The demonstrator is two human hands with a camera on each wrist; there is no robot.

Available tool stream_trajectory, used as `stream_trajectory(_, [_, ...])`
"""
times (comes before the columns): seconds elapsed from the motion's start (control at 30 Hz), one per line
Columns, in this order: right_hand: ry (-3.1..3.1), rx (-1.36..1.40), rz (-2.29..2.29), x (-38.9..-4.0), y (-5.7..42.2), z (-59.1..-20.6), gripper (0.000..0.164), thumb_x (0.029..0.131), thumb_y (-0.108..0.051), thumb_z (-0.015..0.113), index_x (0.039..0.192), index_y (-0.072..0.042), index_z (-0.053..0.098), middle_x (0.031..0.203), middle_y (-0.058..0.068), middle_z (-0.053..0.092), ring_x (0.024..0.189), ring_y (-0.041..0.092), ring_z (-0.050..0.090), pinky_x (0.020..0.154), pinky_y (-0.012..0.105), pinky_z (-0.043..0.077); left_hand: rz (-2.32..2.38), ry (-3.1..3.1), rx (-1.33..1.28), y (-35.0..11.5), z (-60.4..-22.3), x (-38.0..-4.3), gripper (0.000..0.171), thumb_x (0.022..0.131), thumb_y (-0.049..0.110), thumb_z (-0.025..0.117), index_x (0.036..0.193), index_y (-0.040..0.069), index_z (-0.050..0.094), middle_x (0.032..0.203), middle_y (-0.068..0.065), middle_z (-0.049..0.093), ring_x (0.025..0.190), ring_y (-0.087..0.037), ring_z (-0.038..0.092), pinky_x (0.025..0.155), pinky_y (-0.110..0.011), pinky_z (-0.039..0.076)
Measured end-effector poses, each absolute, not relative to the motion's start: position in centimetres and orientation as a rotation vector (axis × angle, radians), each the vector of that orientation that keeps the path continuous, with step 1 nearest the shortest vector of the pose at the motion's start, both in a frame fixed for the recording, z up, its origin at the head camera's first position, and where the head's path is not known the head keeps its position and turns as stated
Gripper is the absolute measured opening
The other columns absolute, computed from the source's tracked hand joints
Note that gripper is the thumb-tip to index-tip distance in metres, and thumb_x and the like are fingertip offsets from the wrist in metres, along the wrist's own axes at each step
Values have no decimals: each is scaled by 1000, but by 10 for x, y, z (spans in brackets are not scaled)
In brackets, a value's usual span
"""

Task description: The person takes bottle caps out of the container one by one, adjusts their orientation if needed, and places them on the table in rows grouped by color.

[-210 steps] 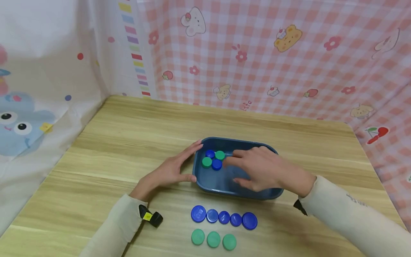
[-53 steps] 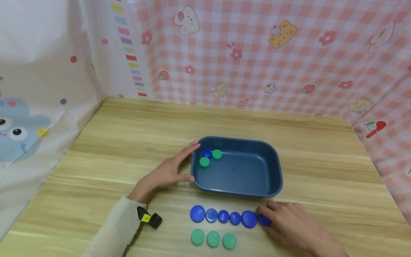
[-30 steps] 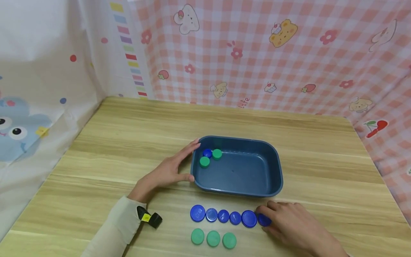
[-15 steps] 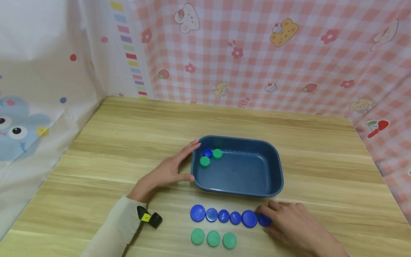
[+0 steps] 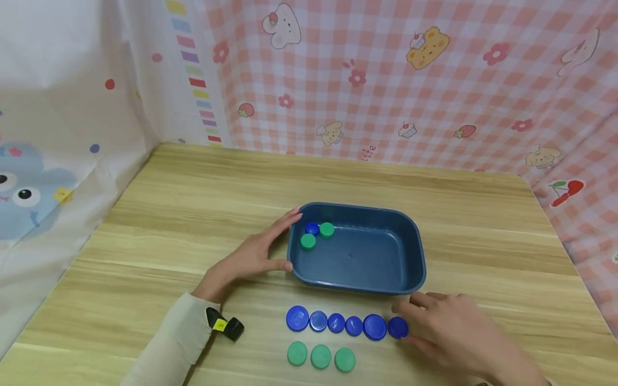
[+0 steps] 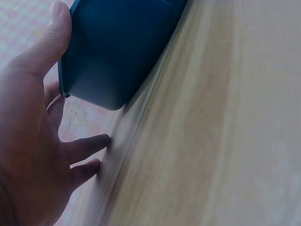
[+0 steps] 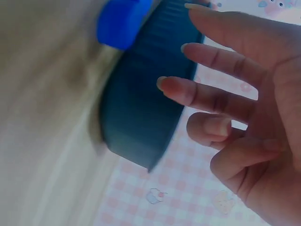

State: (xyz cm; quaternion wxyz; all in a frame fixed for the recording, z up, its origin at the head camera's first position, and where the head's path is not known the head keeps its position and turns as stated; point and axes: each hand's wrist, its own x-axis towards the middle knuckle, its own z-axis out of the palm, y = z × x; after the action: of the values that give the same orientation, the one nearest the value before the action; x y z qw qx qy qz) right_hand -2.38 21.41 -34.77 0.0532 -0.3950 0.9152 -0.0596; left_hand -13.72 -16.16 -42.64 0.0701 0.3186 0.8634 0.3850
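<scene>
A dark blue plastic tray [image 5: 357, 292] lies on the table with two green bottle caps [image 5: 326, 230] and one blue cap [image 5: 311, 229] in its left end. My left hand [image 5: 248, 257] spans that end, thumb at the near corner and straight fingertips at the far one; the left wrist view shows the thumb against the rim. In front of the tray runs a row of several blue caps [image 5: 336, 323], and nearer still sit three green caps [image 5: 321, 356]. Just right of the row's last blue cap [image 5: 398, 327] is my right hand [image 5: 449, 327], fingers apart and holding nothing.
The wood-grain table [image 5: 203, 187] is backed by a pink checked cloth [image 5: 386, 96] and a white patterned cloth [image 5: 72, 96] at the left. A black wrist strap with a small camera [image 5: 234, 329] sits on my left sleeve.
A blue cap has gone from the tray to the right end of the blue row. My right hand has just let go of it and drawn back rightward. The left hand stays at the tray.
</scene>
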Motion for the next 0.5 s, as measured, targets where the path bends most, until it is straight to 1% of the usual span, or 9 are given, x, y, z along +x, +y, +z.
stream_trajectory(0.1, [2821,-1293,-175,-28,215,-340,42,76,-32,79,114,-22,63,86,-14,53,62,-2,41,49,18,38,1158,2600,959,-161,-426,-137,96,79,36,78,154,30,18,158,18,5,143,-19,17,106,-56,29])
stream_trajectory(0.27, [2854,-1394,-171,-37,212,-331,39,75,-28,79,110,-23,64,79,-14,47,55,-3,35,43,16,30,1159,2596,952,-160,-425,-137,95,79,36,78,154,29,19,158,18,5,143,-18,17,106,-55,29])
stream_trajectory(0.37, [2864,-1406,-152,-42,208,-328,37,75,-28,79,108,-25,63,77,-16,44,51,-4,31,42,16,26,1156,2597,948,-160,-424,-137,95,79,36,78,154,30,18,158,18,5,143,-17,17,106,-55,28])
stream_trajectory(0.5, [2847,-1390,-132,-50,199,-322,36,77,-29,77,110,-25,62,79,-14,46,48,-2,29,41,16,24,1155,2599,953,-161,-424,-136,96,79,36,78,154,30,18,158,18,5,142,-18,20,106,-54,29])
